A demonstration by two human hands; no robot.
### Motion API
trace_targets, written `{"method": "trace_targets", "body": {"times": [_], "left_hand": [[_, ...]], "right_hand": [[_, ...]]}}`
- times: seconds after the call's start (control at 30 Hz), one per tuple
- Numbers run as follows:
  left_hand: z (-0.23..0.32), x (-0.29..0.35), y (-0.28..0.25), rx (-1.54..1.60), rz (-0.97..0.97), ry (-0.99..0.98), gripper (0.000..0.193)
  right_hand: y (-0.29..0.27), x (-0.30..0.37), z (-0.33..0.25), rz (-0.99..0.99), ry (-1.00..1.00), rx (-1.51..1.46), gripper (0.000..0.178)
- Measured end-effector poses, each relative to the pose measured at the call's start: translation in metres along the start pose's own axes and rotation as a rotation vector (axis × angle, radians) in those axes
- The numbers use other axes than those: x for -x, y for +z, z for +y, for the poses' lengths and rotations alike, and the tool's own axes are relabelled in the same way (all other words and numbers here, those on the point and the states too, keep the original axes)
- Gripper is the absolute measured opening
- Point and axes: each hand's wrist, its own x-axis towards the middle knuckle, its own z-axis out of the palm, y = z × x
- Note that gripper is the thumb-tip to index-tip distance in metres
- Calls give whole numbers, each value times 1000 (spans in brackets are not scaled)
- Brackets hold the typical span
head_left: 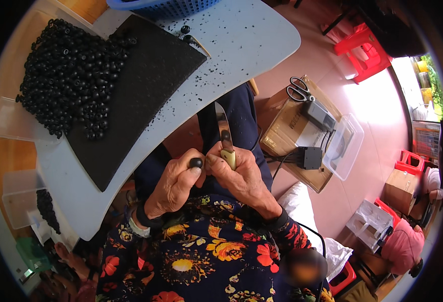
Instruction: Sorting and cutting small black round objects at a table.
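The left grip is clamped on one small black piece, pinched at the thumb and finger tips, over the lap and clear of the counter. The right grip is closed around the pale handle of a knife, its blade pointing away from the body. The piece looks rounded, smooth and a little glossy; I judge it light, firm and apt to roll or slip if squeezed off-centre. Whether it is brittle I cannot tell. It is best taken by its sides, thumb against fingers, skin kept off the blade. As to position, the piece sits at the very end of the left grip, its upper face exposed; the right thumb is just beside it, and the blade stands apart, beyond and to the right. Many similar pieces lie in a pile on the left, partly over a dark mat.
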Motion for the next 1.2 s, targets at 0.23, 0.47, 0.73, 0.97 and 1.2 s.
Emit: {"method": "trace_targets", "body": {"times": [0.23,0.47,0.73,0.97,1.2], "left_hand": [[0,5,-1,-1,-58,112,30],[-15,22,-8,137,-16,22,41],[-9,26,3,96,119,117,38],[-15,31,0,92,292,225,28],[-2,33,-9,161,292,165,29]], "right_hand": [[5,-1,-17,-82,-238,183,21],[3,2,-13,-149,-445,420,29],[16,4,-13,-133,-312,229,18],[31,-19,-7,-148,-308,113,13],[38,-42,-11,-185,-272,141,12]]}}
